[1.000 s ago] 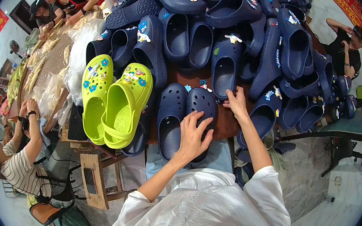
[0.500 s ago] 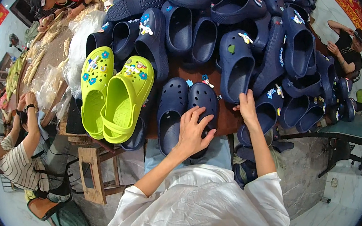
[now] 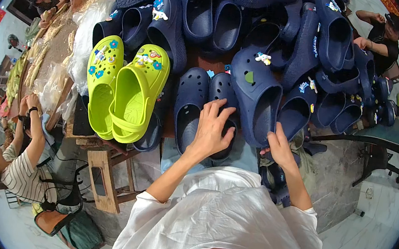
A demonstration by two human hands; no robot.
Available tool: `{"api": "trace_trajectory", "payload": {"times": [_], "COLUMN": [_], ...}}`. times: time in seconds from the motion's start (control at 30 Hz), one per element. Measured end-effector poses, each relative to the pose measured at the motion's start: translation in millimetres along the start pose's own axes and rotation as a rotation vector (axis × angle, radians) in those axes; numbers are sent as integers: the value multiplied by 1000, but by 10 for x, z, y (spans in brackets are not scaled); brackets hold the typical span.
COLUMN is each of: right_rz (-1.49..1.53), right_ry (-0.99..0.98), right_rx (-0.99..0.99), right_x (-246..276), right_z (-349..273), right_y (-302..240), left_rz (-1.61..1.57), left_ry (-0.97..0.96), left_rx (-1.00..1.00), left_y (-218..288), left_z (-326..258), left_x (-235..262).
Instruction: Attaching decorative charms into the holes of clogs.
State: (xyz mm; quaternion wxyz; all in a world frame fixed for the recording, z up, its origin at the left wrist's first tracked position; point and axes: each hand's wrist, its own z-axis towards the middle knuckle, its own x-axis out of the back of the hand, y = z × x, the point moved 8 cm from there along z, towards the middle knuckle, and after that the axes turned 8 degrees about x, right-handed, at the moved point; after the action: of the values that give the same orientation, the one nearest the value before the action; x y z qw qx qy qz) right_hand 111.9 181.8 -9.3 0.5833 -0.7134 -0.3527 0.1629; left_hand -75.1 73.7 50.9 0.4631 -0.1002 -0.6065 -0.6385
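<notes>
A pair of plain navy clogs lies toe-away in front of me, the left clog (image 3: 191, 89) beside the right clog (image 3: 223, 89). My left hand (image 3: 211, 133) rests on the right clog with its fingers spread. Pinched by the heel in my right hand (image 3: 281, 147) is another navy clog (image 3: 255, 81), with a white figure charm and a green leaf-like piece on its toe. It partly covers small loose charms (image 3: 210, 73) beyond the pair. Two lime-green clogs (image 3: 136, 93) with blue flower charms stand to the left.
Navy clogs (image 3: 197, 13) are piled across the far side and right. A wooden stool (image 3: 103, 182) stands lower left. Clear plastic bags (image 3: 87, 52) lie by a brown table. People (image 3: 33, 155) sit at the left; another person (image 3: 385, 47) is at the far right.
My right hand has drawn the charm-bearing navy clog toward me, off its spot by the pile. My left hand stays on the right clog of the pair. The view has shifted slightly.
</notes>
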Motion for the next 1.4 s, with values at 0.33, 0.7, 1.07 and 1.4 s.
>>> {"api": "trace_trajectory", "payload": {"times": [0.33, 0.7, 1.07, 1.4], "right_rz": [51, -256, -471, -635], "right_ry": [-236, -96, 11, -35], "right_rx": [137, 434, 542, 501], "right_x": [-705, -545, -799, -844], "right_z": [-242, 457, 1710, 2085], "right_y": [-562, -1070, -1356, -1280], "left_rz": [-338, -162, -497, -582], "left_ry": [348, 203, 185, 220], "left_rx": [118, 152, 345, 392], "left_y": [-4, -285, -614, -916], "left_z": [108, 265, 505, 762], "left_x": [840, 710, 647, 560]}}
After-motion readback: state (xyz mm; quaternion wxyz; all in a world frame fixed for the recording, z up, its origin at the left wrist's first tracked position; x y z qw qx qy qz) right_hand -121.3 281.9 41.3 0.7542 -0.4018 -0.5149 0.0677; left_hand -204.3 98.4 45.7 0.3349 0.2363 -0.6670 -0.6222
